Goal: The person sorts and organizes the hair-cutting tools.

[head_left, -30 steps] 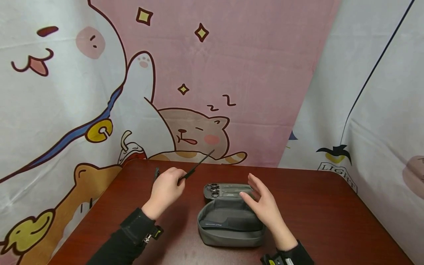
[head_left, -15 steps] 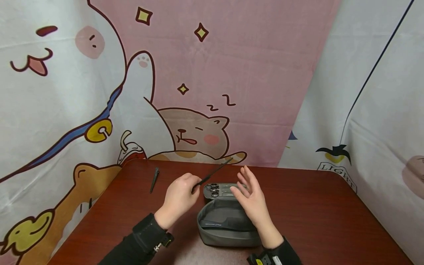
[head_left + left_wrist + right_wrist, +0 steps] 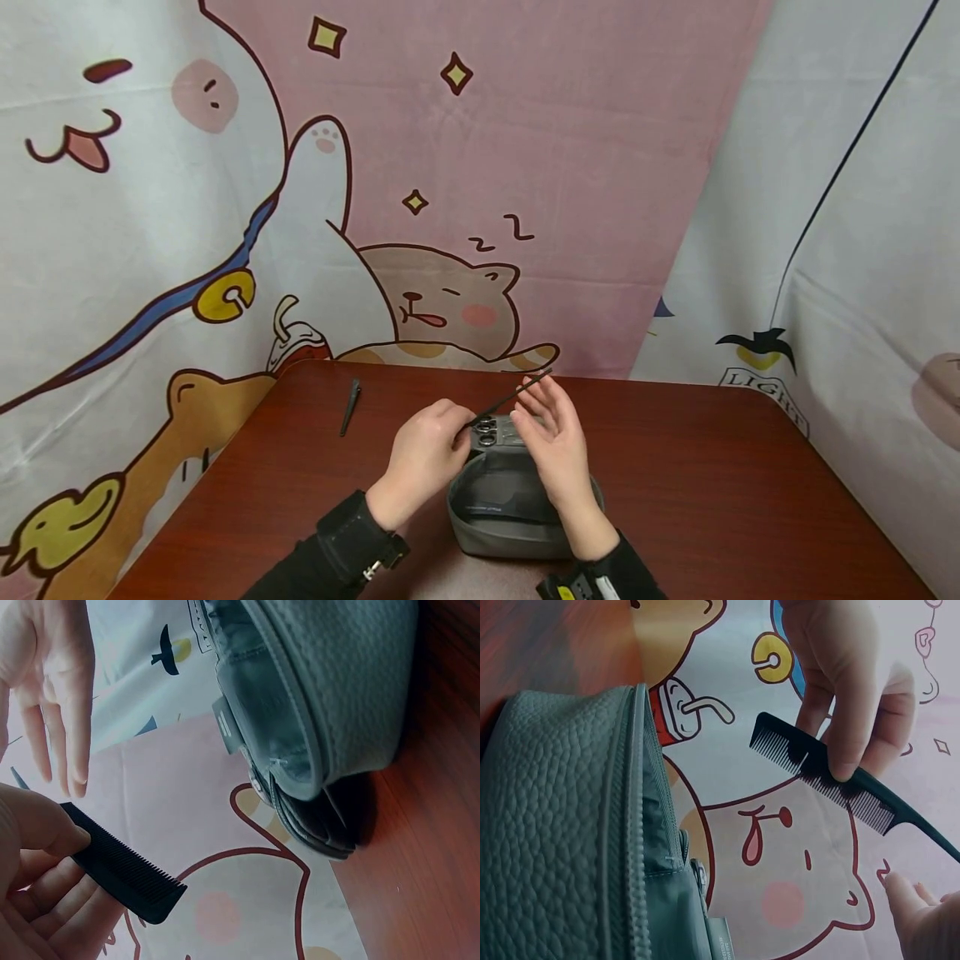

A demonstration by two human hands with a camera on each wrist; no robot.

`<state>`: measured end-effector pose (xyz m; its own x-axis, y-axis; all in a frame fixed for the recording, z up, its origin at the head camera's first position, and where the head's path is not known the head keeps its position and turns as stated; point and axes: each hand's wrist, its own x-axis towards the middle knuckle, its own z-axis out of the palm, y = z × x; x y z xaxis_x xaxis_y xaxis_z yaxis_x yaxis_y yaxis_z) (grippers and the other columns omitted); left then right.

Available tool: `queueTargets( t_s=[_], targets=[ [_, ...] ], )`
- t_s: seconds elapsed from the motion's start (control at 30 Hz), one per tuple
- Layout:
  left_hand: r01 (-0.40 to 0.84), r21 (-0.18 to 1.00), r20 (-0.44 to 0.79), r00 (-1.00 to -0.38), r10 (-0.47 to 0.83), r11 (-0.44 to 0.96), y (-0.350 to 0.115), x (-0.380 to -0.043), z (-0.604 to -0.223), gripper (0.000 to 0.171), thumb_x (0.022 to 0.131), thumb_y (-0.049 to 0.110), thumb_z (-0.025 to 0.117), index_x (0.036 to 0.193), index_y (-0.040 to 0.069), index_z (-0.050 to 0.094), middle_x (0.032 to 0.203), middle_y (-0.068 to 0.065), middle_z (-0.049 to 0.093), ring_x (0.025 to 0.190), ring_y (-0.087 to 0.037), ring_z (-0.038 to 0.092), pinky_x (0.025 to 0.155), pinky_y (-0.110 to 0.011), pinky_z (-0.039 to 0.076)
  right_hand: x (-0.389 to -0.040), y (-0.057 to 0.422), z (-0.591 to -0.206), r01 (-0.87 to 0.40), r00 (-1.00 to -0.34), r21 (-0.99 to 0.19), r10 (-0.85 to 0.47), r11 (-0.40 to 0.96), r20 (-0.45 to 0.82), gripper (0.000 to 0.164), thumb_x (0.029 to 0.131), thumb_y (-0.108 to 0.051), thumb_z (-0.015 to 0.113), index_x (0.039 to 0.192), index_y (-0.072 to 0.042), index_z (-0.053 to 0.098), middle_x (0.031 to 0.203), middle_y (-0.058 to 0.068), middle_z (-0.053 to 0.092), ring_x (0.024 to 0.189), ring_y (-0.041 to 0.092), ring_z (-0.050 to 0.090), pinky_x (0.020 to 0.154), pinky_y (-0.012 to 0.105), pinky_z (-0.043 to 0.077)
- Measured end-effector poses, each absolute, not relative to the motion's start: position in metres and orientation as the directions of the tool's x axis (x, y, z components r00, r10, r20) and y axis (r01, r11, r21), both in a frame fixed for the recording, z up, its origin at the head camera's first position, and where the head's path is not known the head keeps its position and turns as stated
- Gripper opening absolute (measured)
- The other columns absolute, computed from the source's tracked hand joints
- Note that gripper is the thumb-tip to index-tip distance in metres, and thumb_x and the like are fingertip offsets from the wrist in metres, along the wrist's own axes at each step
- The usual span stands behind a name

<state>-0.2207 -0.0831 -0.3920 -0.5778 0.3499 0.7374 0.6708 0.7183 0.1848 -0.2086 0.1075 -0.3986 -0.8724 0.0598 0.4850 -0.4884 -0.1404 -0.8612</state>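
A black rat-tail comb (image 3: pixel 821 769) is pinched by its toothed part between the thumb and fingers of my left hand (image 3: pixel 429 442). Its thin tail slants up to the right in the head view. My right hand (image 3: pixel 553 446) has its fingers loosely extended, and the tail's end overlaps its fingertips in that view. Below both hands stands an open grey zippered case (image 3: pixel 517 542). Finger loops of scissors (image 3: pixel 487 431) show at its opened lid, partly covered by the hands. Inside the case lies a dark, long object (image 3: pixel 487 507), partly hidden by my right wrist.
A small dark clip-like piece (image 3: pixel 350 407) lies on the reddish-brown table (image 3: pixel 712 483) to the left of the hands. Behind the table's far edge hangs a cartoon-printed cloth (image 3: pixel 585 208).
My left hand has carried the comb rightward to over the case's left side, uncovering the clip-like piece. My right hand has shifted left, toward the comb's tail.
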Motion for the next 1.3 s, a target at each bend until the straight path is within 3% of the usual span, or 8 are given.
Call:
queueTargets(
  t_s=[0.23,0.67,0.97,1.3],
  targets=[
    [0.67,0.164,0.729,-0.577,0.368,0.724,-0.079,-0.218,-0.393,0.015,0.078,0.001,0.077,0.091,0.01,0.074,0.081,0.002,0.062,0.067,-0.01,0.057,0.055,-0.027,0.048,-0.212,0.103,-0.398,-0.541,-0.841,-0.821,0.117,-0.184,0.528,0.049,0.092,0.009,0.062,0.138,0.006,0.046,0.125,0.027,0.055,0.111,0.026,0.061,0.092,0.029,0.051],
    [0.672,0.126,0.739,-0.554,0.382,0.729,-0.075,-0.216,-0.396,0.018,0.077,0.003,0.081,0.091,0.009,0.073,0.081,0.001,0.062,0.068,-0.01,0.059,0.056,-0.027,0.05,-0.213,0.101,-0.397,-0.557,-0.83,-0.798,0.13,-0.231,0.542,0.024,0.095,0.008,0.059,0.118,0.013,0.054,0.109,0.03,0.06,0.1,0.025,0.067,0.083,0.035,0.056],
    [0.673,0.091,0.751,-0.53,0.393,0.734,-0.071,-0.216,-0.398,0.02,0.075,0.002,0.082,0.092,0.008,0.073,0.081,0.0,0.061,0.069,-0.012,0.059,0.058,-0.027,0.052,-0.214,0.1,-0.395,-0.556,-0.831,-0.799,0.184,-0.232,0.525,0.016,0.095,0.005,0.061,0.107,0.014,0.057,0.098,0.021,0.064,0.091,0.021,0.069,0.077,0.033,0.057],
    [0.689,0.129,0.744,-0.543,0.389,0.714,-0.068,-0.215,-0.399,0.021,0.078,0.002,0.08,0.096,0.007,0.073,0.085,0.0,0.063,0.073,-0.012,0.059,0.061,-0.027,0.052,-0.214,0.104,-0.394,-0.574,-0.817,-0.801,0.179,-0.168,0.548,0.014,0.095,0.002,0.061,0.105,0.012,0.061,0.098,0.025,0.063,0.09,0.02,0.068,0.076,0.031,0.057]
  ],
)
